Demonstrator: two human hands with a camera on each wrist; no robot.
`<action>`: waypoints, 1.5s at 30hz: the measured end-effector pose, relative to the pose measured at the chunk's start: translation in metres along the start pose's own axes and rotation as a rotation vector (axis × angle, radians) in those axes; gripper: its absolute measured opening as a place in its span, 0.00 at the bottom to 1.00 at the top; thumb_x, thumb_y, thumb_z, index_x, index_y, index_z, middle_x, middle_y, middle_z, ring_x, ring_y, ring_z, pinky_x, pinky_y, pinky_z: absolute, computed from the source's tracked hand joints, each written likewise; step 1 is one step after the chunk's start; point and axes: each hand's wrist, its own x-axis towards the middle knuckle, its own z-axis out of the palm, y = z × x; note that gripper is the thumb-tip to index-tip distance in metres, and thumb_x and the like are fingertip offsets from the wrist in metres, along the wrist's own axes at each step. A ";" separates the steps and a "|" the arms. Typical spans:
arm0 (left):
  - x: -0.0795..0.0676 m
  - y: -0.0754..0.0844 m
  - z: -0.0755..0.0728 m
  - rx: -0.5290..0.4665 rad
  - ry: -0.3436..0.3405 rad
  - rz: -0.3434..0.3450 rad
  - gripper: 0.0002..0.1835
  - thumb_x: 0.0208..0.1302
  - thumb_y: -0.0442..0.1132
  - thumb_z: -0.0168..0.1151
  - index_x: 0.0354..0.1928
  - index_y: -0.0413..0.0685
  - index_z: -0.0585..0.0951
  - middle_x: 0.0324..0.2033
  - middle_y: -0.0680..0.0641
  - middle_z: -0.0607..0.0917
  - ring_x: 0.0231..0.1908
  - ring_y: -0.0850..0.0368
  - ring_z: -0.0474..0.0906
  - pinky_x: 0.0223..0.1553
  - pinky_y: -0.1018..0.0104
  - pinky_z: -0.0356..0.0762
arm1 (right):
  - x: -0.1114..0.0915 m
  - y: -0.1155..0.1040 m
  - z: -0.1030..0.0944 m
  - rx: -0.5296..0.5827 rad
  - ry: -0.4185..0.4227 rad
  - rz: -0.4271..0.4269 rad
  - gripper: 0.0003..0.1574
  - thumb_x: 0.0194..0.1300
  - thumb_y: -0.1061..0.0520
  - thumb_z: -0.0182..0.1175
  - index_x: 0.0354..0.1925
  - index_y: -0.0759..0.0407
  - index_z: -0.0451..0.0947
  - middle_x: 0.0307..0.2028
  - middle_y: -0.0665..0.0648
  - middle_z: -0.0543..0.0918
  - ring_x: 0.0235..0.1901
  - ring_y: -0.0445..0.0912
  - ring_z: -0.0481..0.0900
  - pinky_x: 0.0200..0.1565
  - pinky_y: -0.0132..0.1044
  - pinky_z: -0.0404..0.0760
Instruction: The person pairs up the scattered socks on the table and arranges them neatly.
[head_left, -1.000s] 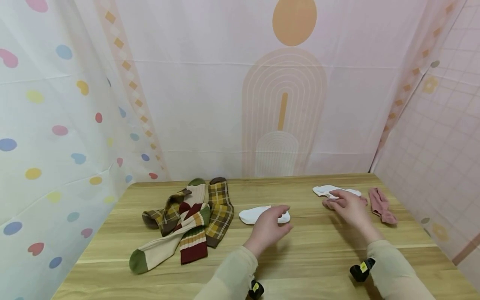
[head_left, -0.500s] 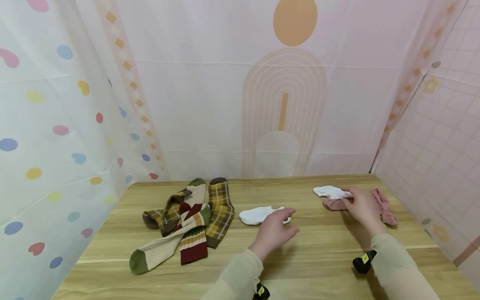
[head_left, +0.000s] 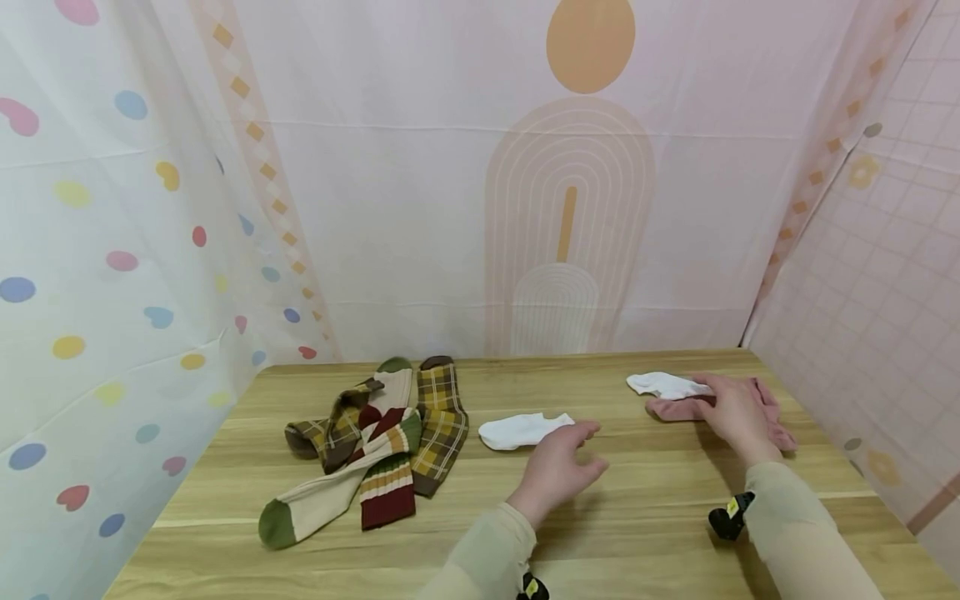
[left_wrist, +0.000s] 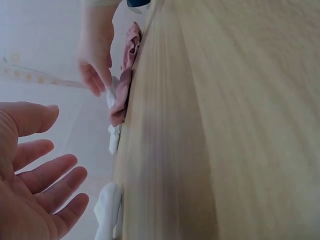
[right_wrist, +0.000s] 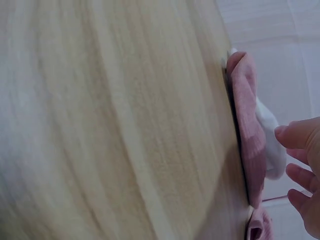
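Note:
In the head view my left hand (head_left: 558, 471) hovers with spread fingers over the right end of a white ankle sock (head_left: 517, 431), partly covering it. The left wrist view shows this hand (left_wrist: 37, 175) holding nothing. Further right, my right hand (head_left: 738, 412) is over the right end of a second white ankle sock (head_left: 663, 385). A pink sock (head_left: 671, 409) lies along that sock's near side. In the right wrist view the right thumb (right_wrist: 290, 132) overlaps the white sock (right_wrist: 270, 140), with the fingers loosely apart. Another pink sock (head_left: 782, 435) is partly hidden behind the right hand.
On the left of the wooden table (head_left: 615, 533) is a loose pile of socks: brown-and-yellow plaid ones (head_left: 442, 417), a cream sock with a green toe (head_left: 322, 504) and a maroon striped cuff (head_left: 387, 498). Patterned cloths (head_left: 405, 208) hang behind and at both sides.
My right hand has moved right along the second white sock, uncovering more of it and the pink sock. My left hand has drifted slightly right and down; the first white sock stays put.

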 end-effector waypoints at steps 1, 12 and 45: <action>0.000 0.000 0.001 0.024 0.000 0.010 0.25 0.61 0.38 0.69 0.60 0.41 0.79 0.53 0.46 0.84 0.52 0.53 0.81 0.54 0.67 0.76 | 0.000 0.001 0.000 -0.005 -0.004 0.005 0.24 0.61 0.64 0.66 0.55 0.72 0.76 0.52 0.76 0.78 0.53 0.72 0.72 0.56 0.65 0.66; 0.000 0.005 0.008 0.296 0.024 0.134 0.24 0.58 0.44 0.72 0.57 0.47 0.82 0.50 0.49 0.85 0.51 0.55 0.81 0.53 0.65 0.76 | -0.001 0.008 0.006 -0.044 -0.028 0.042 0.23 0.62 0.64 0.65 0.55 0.72 0.76 0.53 0.76 0.77 0.54 0.72 0.71 0.56 0.66 0.67; 0.001 0.012 0.019 0.548 -0.011 0.258 0.26 0.58 0.49 0.71 0.59 0.54 0.80 0.51 0.53 0.84 0.51 0.57 0.79 0.51 0.64 0.75 | 0.005 0.010 0.006 -0.072 -0.058 0.139 0.10 0.69 0.65 0.57 0.44 0.70 0.80 0.44 0.72 0.82 0.46 0.69 0.78 0.48 0.63 0.74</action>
